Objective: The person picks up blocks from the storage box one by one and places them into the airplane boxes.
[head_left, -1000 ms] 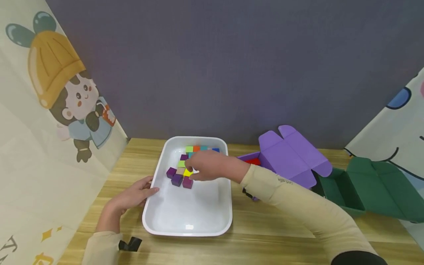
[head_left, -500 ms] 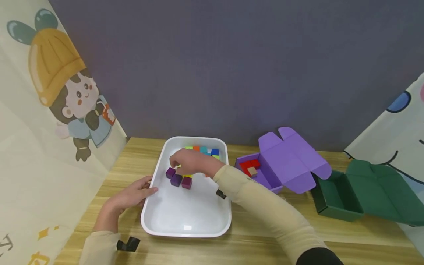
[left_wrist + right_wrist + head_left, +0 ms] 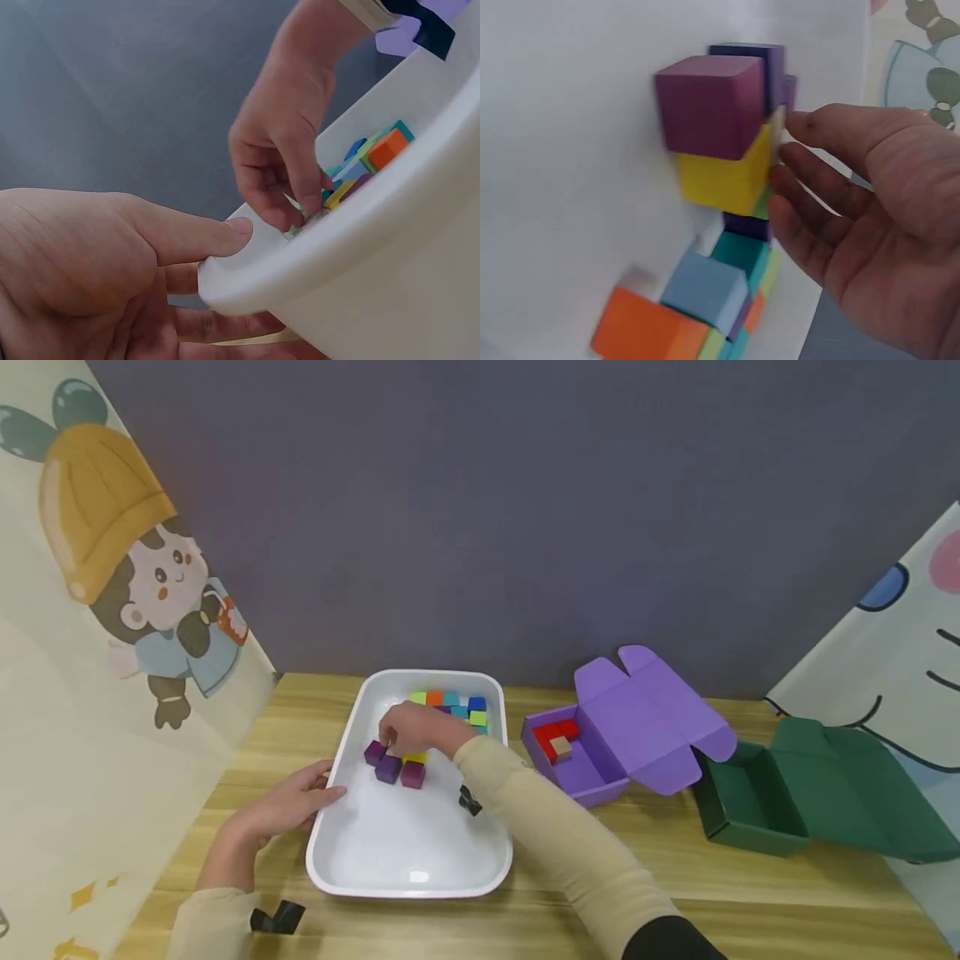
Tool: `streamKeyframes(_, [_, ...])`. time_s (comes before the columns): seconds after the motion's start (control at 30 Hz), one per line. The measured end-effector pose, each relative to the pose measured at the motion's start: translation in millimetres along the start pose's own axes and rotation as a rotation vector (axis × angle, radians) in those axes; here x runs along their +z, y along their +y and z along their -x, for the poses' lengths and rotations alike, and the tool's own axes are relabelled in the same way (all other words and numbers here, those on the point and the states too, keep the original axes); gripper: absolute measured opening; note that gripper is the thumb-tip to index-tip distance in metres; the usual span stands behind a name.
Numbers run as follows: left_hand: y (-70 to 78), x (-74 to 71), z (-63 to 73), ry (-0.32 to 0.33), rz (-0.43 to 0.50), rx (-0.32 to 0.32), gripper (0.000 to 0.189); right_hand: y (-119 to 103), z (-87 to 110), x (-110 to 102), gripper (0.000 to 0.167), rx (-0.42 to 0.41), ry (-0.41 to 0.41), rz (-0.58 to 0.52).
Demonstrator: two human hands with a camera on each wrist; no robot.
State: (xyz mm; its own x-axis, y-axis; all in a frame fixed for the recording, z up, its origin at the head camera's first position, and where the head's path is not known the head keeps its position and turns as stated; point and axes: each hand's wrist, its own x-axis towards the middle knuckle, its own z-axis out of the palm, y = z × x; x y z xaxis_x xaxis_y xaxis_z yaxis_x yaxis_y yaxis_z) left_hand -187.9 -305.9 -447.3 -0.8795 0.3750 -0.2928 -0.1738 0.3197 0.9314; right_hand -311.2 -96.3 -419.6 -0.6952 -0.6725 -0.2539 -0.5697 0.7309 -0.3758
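My left hand (image 3: 288,802) grips the left rim of a white tray (image 3: 408,843), thumb over the edge and fingers beneath it, as the left wrist view shows. Inside the tray, my right hand (image 3: 416,729) reaches down among small coloured cubes. Its thumb and fingertips pinch a pale wooden cube (image 3: 778,135), mostly hidden by the fingers and neighbouring cubes. Close by sit a yellow cube (image 3: 727,176), a magenta-purple cube (image 3: 412,774) and two darker purple cubes, one of them (image 3: 387,768) at the front. An orange cube (image 3: 649,326) and several blue and green ones lie farther back.
Right of the tray stands an open purple box (image 3: 615,789) holding red blocks (image 3: 547,743) and a wooden cube (image 3: 561,748). Farther right is an open green box (image 3: 757,839), its lid folded out. A dark grey wall (image 3: 525,527) rises behind the wooden table (image 3: 622,877).
My right hand has moved left across the tray, from beside the yellow cube to the wooden cube. Its forearm has uncovered the purple box. The left hand stays on the rim.
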Motion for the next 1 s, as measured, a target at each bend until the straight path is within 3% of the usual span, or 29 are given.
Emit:
streamKeyframes(0.3, [-0.1, -3.6, 5.4, 0.02, -0.028, -0.003, 0.06, -6, -1.7, 9, 0.014, 0.026, 0.027, 0.054])
streamKeyframes(0.63, [0.0, 0.6, -1.9, 0.025, -0.029, -0.02, 0.06, -9, 10.6, 11, 0.009, 0.109, -0.042, 0.17])
streamKeyframes(0.83, [0.0, -1.5, 0.6, 0.018, -0.029, -0.023, 0.06, -21, 23.3, 13, 0.02, 0.222, -0.082, 0.181])
streamKeyframes(1.0, [0.5, -0.9, 0.0, 0.05, -0.059, -0.058, 0.059, -21, 31.2, 18, 0.029, 0.268, -0.086, 0.167])
